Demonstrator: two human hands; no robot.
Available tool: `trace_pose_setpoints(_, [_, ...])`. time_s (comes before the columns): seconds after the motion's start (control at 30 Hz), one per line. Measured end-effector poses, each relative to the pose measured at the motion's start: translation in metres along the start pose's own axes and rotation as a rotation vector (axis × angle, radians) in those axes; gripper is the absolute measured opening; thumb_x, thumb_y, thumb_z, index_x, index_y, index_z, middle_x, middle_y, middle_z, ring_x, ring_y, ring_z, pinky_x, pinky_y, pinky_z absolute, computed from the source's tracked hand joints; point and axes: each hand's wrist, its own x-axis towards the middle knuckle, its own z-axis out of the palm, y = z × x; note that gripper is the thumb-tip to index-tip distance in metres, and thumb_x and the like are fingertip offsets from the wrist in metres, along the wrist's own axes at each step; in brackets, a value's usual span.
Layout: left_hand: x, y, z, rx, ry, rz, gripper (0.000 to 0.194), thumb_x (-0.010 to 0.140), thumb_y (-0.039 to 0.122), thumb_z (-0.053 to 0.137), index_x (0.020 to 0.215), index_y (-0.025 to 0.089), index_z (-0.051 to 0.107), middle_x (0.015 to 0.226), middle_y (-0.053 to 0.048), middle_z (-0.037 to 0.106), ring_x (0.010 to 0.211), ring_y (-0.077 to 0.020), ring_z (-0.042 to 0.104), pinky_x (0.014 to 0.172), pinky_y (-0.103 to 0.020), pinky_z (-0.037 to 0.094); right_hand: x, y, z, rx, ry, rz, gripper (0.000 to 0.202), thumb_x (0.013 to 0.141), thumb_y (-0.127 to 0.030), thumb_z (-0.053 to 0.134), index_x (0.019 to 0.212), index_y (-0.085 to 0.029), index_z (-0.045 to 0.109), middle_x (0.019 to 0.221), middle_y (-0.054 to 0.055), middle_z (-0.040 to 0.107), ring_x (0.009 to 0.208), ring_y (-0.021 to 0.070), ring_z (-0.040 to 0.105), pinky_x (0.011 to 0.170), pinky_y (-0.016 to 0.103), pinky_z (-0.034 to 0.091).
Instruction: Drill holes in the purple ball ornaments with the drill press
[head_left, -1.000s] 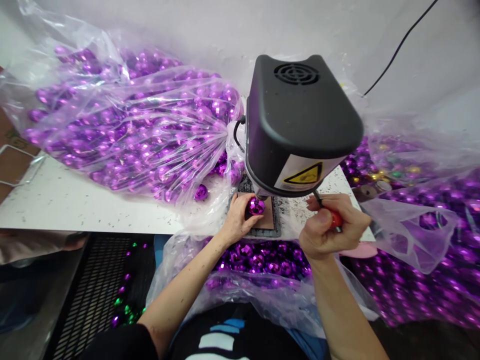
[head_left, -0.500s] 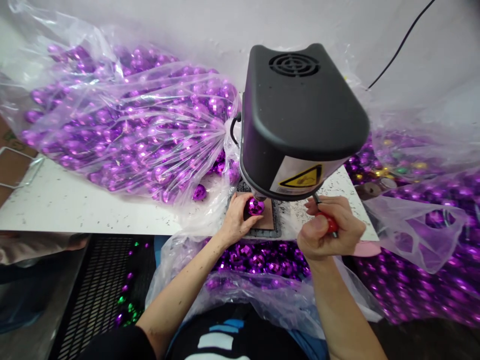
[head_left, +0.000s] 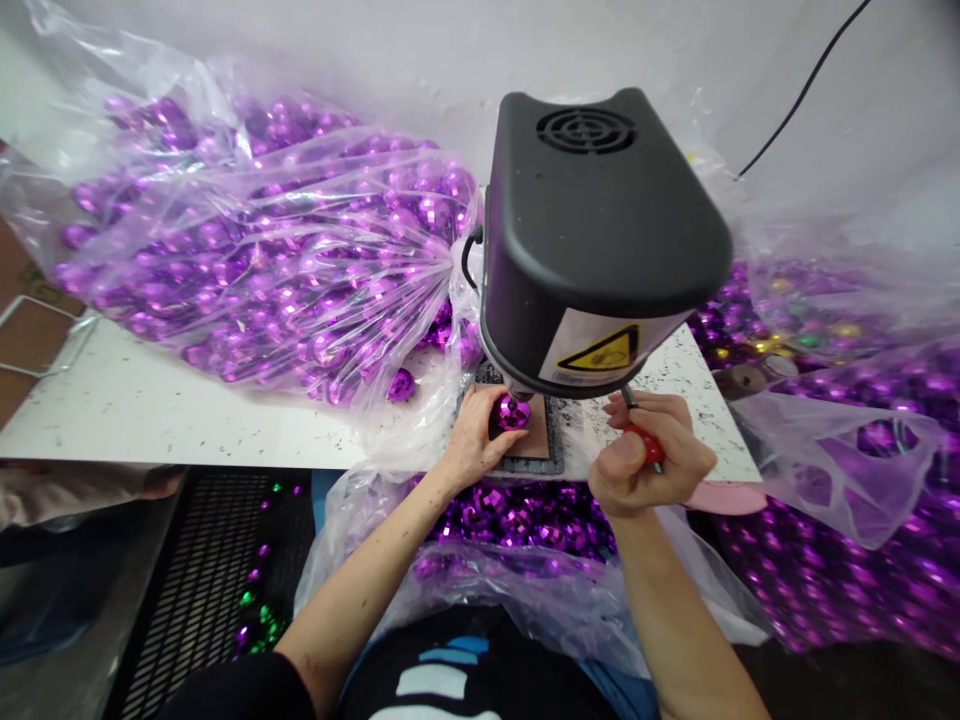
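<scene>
My left hand (head_left: 480, 437) holds a shiny purple faceted ball (head_left: 514, 412) between thumb and fingers. The ball sits over a brown pad (head_left: 534, 436) on the dark base (head_left: 553, 463) of a bench drill press, directly below its chuck, which the housing mostly hides. Above rises the black machine housing (head_left: 600, 220) with a yellow warning label (head_left: 598, 348). At the machine's right side, my right hand (head_left: 652, 455) is wrapped round the red knob (head_left: 645, 445) of a metal lever (head_left: 628, 397).
A clear bag of purple balls (head_left: 300, 260) lies on the white table (head_left: 187, 420) at left. One loose ball (head_left: 401, 384) rests beside it. An open bag of balls (head_left: 517, 515) sits at my lap. More bagged balls (head_left: 832, 580) stand at right. Dark flecks litter the tabletop.
My right hand and the lever knob have shifted slightly left. My left hand keeps the ball in the same place under the machine.
</scene>
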Motion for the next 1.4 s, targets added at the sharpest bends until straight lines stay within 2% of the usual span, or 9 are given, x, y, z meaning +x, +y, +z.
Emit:
trace_pose_setpoints(0.33, [-0.003, 0.0, 0.003, 0.01, 0.027, -0.006, 0.052, 0.088, 0.039, 0.075, 0.13, 0.019, 0.052, 0.123, -0.012, 0.066, 0.118, -0.0285, 0.061, 0.111, -0.05, 0.043, 0.006, -0.004, 0.01, 0.026, 0.184, -0.154, 0.01, 0.09, -0.024, 0.05, 0.099, -0.022, 0.056, 0.074, -0.001, 0.058, 0.07, 0.0136, 0.061, 0.059, 0.029, 0.05])
trace_pose_setpoints(0.57, [-0.004, 0.008, 0.0, 0.039, 0.078, 0.038, 0.05, 0.09, 0.038, 0.072, 0.131, 0.019, 0.051, 0.125, -0.012, 0.066, 0.119, -0.028, 0.061, 0.116, -0.054, 0.037, 0.103, -0.036, -0.006, -0.043, 0.204, 0.028, 0.028, 0.099, -0.041, 0.046, 0.091, -0.017, 0.059, 0.078, -0.002, 0.058, 0.058, 0.0043, 0.05, 0.056, 0.023, 0.038])
trace_pose_setpoints(0.7, [-0.058, 0.021, -0.006, 0.081, 0.117, 0.09, 0.059, 0.091, 0.039, 0.069, 0.141, 0.019, 0.046, 0.128, -0.015, 0.063, 0.121, -0.0289, 0.06, 0.107, -0.049, 0.047, 0.137, -0.04, 0.0, 0.017, 0.13, 0.131, 0.044, 0.097, -0.058, 0.044, 0.081, -0.017, 0.05, 0.059, -0.007, 0.039, 0.054, 0.0041, 0.039, 0.058, 0.024, 0.032])
trace_pose_setpoints(0.83, [-0.137, 0.019, 0.006, 0.175, -0.072, 0.093, 0.058, 0.095, 0.035, 0.062, 0.148, 0.021, 0.043, 0.135, -0.016, 0.058, 0.129, -0.0296, 0.055, 0.11, -0.05, 0.045, 0.139, -0.039, 0.005, 0.046, 0.144, 0.131, 0.052, 0.096, -0.067, 0.039, 0.079, -0.018, 0.045, 0.06, -0.008, 0.035, 0.056, 0.0035, 0.035, 0.061, 0.024, 0.031])
trace_pose_setpoints(0.93, [-0.164, 0.009, 0.031, 0.247, -0.292, 0.046, 0.063, 0.096, 0.038, 0.06, 0.153, 0.022, 0.04, 0.15, -0.018, 0.047, 0.143, -0.0339, 0.041, 0.117, -0.057, 0.037, 0.137, -0.041, 0.006, 0.046, 0.184, 0.126, 0.058, 0.092, -0.074, 0.037, 0.075, -0.019, 0.042, 0.062, -0.008, 0.03, 0.058, 0.0031, 0.031, 0.061, 0.023, 0.03])
trace_pose_setpoints(1.03, [-0.153, 0.001, 0.065, 0.281, -0.477, -0.006, 0.071, 0.094, 0.052, 0.061, 0.156, 0.024, 0.04, 0.157, -0.018, 0.042, 0.146, -0.0375, 0.036, 0.119, -0.062, 0.031, 0.138, -0.042, 0.007, 0.042, 0.19, 0.127, 0.059, 0.092, -0.075, 0.036, 0.074, -0.019, 0.041, 0.063, -0.008, 0.03, 0.06, 0.003, 0.03, 0.061, 0.023, 0.03])
trace_pose_setpoints(1.2, [-0.115, 0.001, 0.108, 0.31, -0.612, -0.072, 0.062, 0.098, 0.056, 0.052, 0.153, 0.026, 0.047, 0.15, -0.016, 0.052, 0.14, -0.0356, 0.045, 0.117, -0.059, 0.034, 0.141, -0.039, 0.01, 0.004, 0.193, 0.132, 0.061, 0.091, -0.076, 0.033, 0.075, -0.017, 0.044, 0.065, -0.008, 0.033, 0.061, 0.0034, 0.031, 0.063, 0.023, 0.03])
trace_pose_setpoints(1.3, [-0.121, -0.004, 0.101, 0.328, -0.638, -0.075, 0.07, 0.096, 0.058, 0.055, 0.156, 0.024, 0.042, 0.155, -0.017, 0.047, 0.144, -0.0357, 0.042, 0.121, -0.06, 0.029, 0.143, -0.036, 0.01, -0.012, 0.183, 0.129, 0.063, 0.089, -0.078, 0.033, 0.074, -0.017, 0.045, 0.064, -0.008, 0.032, 0.061, 0.0039, 0.031, 0.063, 0.024, 0.029])
trace_pose_setpoints(1.4, [-0.155, -0.012, 0.072, 0.339, -0.632, -0.045, 0.081, 0.091, 0.063, 0.06, 0.159, 0.028, 0.035, 0.165, -0.017, 0.034, 0.153, -0.0383, 0.029, 0.123, -0.065, 0.021, 0.145, -0.033, 0.009, -0.016, 0.163, 0.129, 0.065, 0.088, -0.08, 0.033, 0.073, -0.018, 0.046, 0.062, -0.008, 0.029, 0.059, 0.0045, 0.029, 0.062, 0.026, 0.026])
